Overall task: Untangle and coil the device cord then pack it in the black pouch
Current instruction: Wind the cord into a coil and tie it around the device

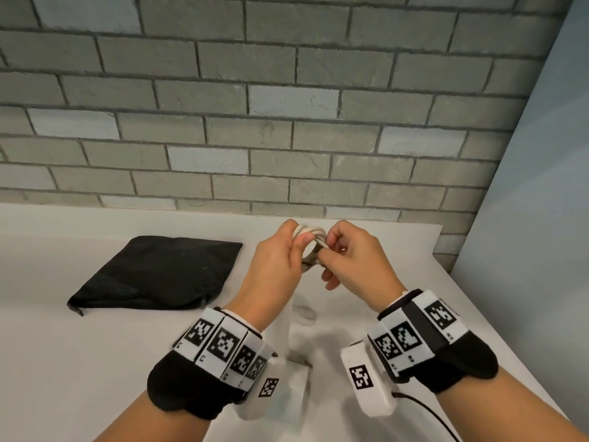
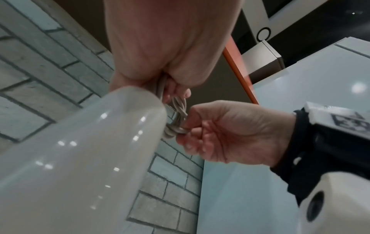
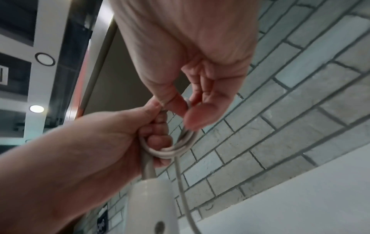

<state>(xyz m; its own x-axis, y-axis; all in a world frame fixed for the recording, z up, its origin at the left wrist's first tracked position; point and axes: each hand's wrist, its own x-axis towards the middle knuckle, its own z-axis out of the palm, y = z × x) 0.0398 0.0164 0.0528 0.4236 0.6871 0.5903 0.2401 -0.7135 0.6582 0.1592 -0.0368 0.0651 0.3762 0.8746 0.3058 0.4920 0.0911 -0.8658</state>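
Both hands are raised above the white table [image 1: 95,362], close together at the centre of the head view. The left hand [image 1: 277,266] has its fingers curled through a small coil of white cord [image 1: 314,240] and its thumb pressed against the coil's near side. The right hand [image 1: 353,253], at 3 o'clock from the coil, pinches the cord between thumb and forefinger; its remaining fingers are loosely curled below.

In the right wrist view, the coil [image 3: 170,148] shows as several stacked turns looped around the left hand's fingers [image 3: 158,139]. 1 strand leaves the coil toward 6 o'clock and is cut off by the frame edge. A thicker strain-relief section runs down to a white device body [image 3: 152,204], only partly in view.

In the left wrist view, the same white body [image 2: 80,158] is blurred and fills the lower left, hiding most of the coil [image 2: 176,120]. The number of turns cannot be counted in any view. In the head view, the device body is largely hidden behind the left forearm and wrist band.

The black pouch [image 1: 156,272] lies flat on the table at 9 o'clock from the hands, well apart from them. Whether its zip is open cannot be determined.
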